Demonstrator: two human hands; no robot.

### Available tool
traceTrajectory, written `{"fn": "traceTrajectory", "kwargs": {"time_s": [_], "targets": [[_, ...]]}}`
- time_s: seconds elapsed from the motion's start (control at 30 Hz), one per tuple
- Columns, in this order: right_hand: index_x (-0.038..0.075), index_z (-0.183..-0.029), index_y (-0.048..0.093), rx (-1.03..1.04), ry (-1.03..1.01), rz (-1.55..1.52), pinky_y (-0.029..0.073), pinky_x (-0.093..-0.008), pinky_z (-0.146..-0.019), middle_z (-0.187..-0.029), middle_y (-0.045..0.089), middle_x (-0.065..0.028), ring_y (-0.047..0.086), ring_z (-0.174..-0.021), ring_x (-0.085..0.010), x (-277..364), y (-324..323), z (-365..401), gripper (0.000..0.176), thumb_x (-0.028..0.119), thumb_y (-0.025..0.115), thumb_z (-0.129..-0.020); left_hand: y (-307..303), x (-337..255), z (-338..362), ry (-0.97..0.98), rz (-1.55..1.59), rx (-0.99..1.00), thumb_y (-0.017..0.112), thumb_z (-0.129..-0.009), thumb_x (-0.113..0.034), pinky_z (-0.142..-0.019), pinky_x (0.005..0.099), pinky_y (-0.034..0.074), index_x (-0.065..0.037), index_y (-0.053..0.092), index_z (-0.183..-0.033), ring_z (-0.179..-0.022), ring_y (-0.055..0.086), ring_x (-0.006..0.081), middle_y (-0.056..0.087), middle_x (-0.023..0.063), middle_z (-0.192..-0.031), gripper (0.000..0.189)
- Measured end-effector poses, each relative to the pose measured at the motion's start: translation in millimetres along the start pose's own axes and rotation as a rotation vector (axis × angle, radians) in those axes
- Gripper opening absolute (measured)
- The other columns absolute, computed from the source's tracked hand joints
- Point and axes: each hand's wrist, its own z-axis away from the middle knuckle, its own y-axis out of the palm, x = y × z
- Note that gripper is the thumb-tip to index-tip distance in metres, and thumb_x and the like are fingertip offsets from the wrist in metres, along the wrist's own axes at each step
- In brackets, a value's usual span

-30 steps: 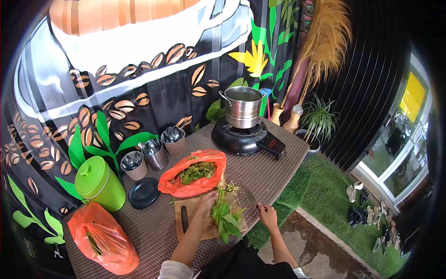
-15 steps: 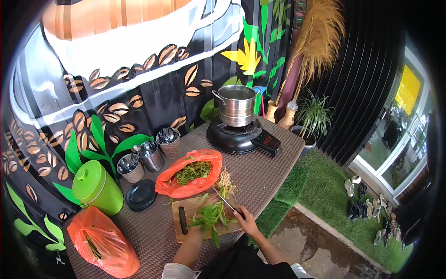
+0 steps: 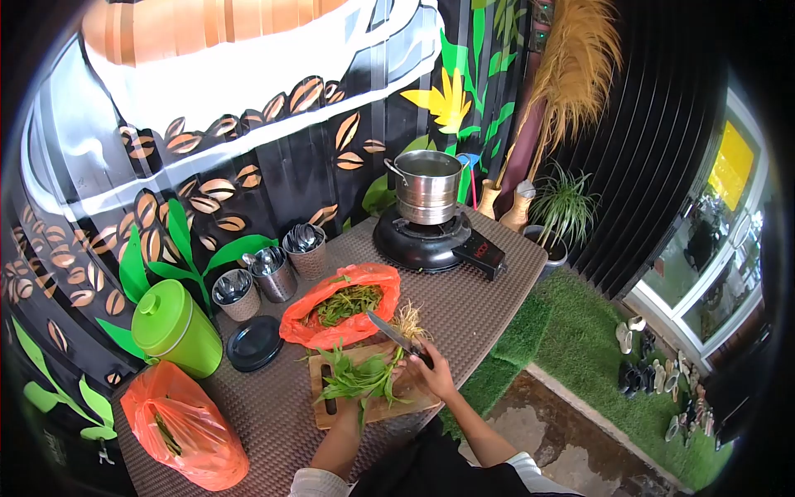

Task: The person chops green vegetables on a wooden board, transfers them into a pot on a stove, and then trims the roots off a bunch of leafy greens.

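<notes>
A bunch of leafy greens (image 3: 354, 378) with pale roots (image 3: 407, 323) lies slantwise over a wooden cutting board (image 3: 377, 412), leaves to the left, roots toward the far right. My left hand (image 3: 348, 414) is closed on the leafy part from below, its fingers mostly covered by leaves. In my right hand (image 3: 434, 374) is a knife (image 3: 391, 330) with a dark handle. Its blade points up and left, across the stems near the roots. Just beyond the board, an open orange plastic bag (image 3: 300, 333) holds picked greens (image 3: 348, 305).
A metal pot (image 3: 426, 189) stands on a black portable stove (image 3: 418, 248) at the far right. Cutlery cups (image 3: 236, 296), a black lid (image 3: 254, 344) and a green lidded container (image 3: 178, 331) line the left. Another orange bag (image 3: 186, 431) sits front left.
The knife has moved up and left, and its blade now crosses the stems near the roots. The leaves have swung left over the board, uncovering its right side.
</notes>
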Motion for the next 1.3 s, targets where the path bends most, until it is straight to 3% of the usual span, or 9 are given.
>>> {"fn": "traceTrajectory", "kwargs": {"time_s": [0.13,0.23,0.43,0.57,0.73,1.03,1.17,1.23,1.3], "targets": [[0.003,-0.133,0.045,0.144,0.092,-0.109,0.041,-0.0281,-0.087,-0.103,0.059,-0.0074,0.051,-0.095,-0.0137,1,-3,-2,0.045,0.017,0.056,-0.092,4,-3,-6,-0.061,0.079,0.05,0.056,-0.091,-0.022,-0.082,0.0292,0.046,-0.007,0.046,-0.128,-0.095,0.053,0.0167,0.054,0.011,-0.114,0.042],[0.003,-0.134,0.045,0.134,0.065,-0.412,0.043,-0.0262,-0.081,-0.097,0.058,-0.0027,0.051,-0.088,-0.0103,5,2,0,0.042,0.017,0.053,-0.095,73,5,8,0.162,-0.172,-0.119,0.058,-0.09,-0.027,-0.083,0.0288,0.045,-0.007,0.045,-0.13,-0.099,0.051,0.0167,0.051,0.0099,-0.119,0.047],[0.006,-0.137,0.041,0.247,0.193,-0.499,0.04,-0.0208,-0.07,-0.086,0.05,0.0006,0.046,-0.076,-0.0052,-1,-2,0,0.044,0.019,0.051,-0.096,59,1,9,0.191,-0.252,-0.178,0.058,-0.09,-0.028,-0.083,0.0288,0.045,-0.007,0.046,-0.13,-0.099,0.051,0.0167,0.051,0.0095,-0.119,0.047],[0.008,-0.137,0.039,0.299,0.285,-0.466,0.041,-0.0235,-0.07,-0.086,0.049,-0.0008,0.047,-0.077,-0.0082,-3,-8,-2,0.045,0.021,0.051,-0.096,51,-4,6,0.209,-0.312,-0.208,0.058,-0.09,-0.028,-0.083,0.0288,0.045,-0.007,0.046,-0.13,-0.099,0.051,0.0167,0.051,0.0093,-0.118,0.047],[0.011,-0.133,0.034,0.389,0.459,-0.928,0.043,-0.0303,-0.073,-0.084,0.049,-0.0034,0.048,-0.08,-0.0148,3,-12,-2,0.041,0.025,0.048,-0.097,49,-7,4,0.193,-0.419,-0.238,0.059,-0.09,-0.029,-0.083,0.0287,0.045,-0.007,0.046,-0.13,-0.099,0.052,0.0167,0.052,0.0089,-0.118,0.047],[0.012,-0.126,0.038,0.454,0.469,-1.182,0.042,-0.027,-0.068,-0.081,0.047,-0.0032,0.048,-0.076,-0.013,9,-19,-1,0.032,0.029,0.044,-0.099,47,-16,1,0.218,-0.576,-0.335,0.059,-0.089,-0.03,-0.083,0.0287,0.045,-0.007,0.047,-0.13,-0.099,0.052,0.0166,0.052,0.0084,-0.118,0.048],[0.012,-0.125,0.037,0.318,0.479,-0.963,0.043,-0.0268,-0.067,-0.077,0.047,-0.0026,0.048,-0.071,-0.0143,-14,-24,-34,0.032,0.028,0.045,-0.098,40,-21,0,0.281,-0.648,-0.416,0.059,-0.089,-0.03,-0.083,0.0286,0.045,-0.007,0.047,-0.13,-0.099,0.052,0.0166,0.052,0.0081,-0.117,0.048],[0.007,-0.126,0.044,0.238,0.387,-0.549,0.041,-0.0224,-0.056,-0.071,0.047,0.0003,0.046,-0.06,-0.0097,-18,-23,-56,0.036,0.028,0.047,-0.098,25,-23,-4,0.322,-0.694,-0.459,0.059,-0.089,-0.03,-0.083,0.0286,0.045,-0.007,0.047,-0.13,-0.099,0.052,0.0166,0.052,0.008,-0.117,0.048],[0.005,-0.127,0.048,0.207,0.373,-0.407,0.039,-0.0216,-0.053,-0.068,0.047,0.0012,0.044,-0.057,-0.0078,-21,-19,-73,0.038,0.028,0.049,-0.097,-5,-27,-10,0.367,-0.75,-0.503,0.059,-0.089,-0.03,-0.083,0.0286,0.045,-0.007,0.047,-0.13,-0.099,0.052,0.0166,0.053,0.0079,-0.117,0.048]]}}
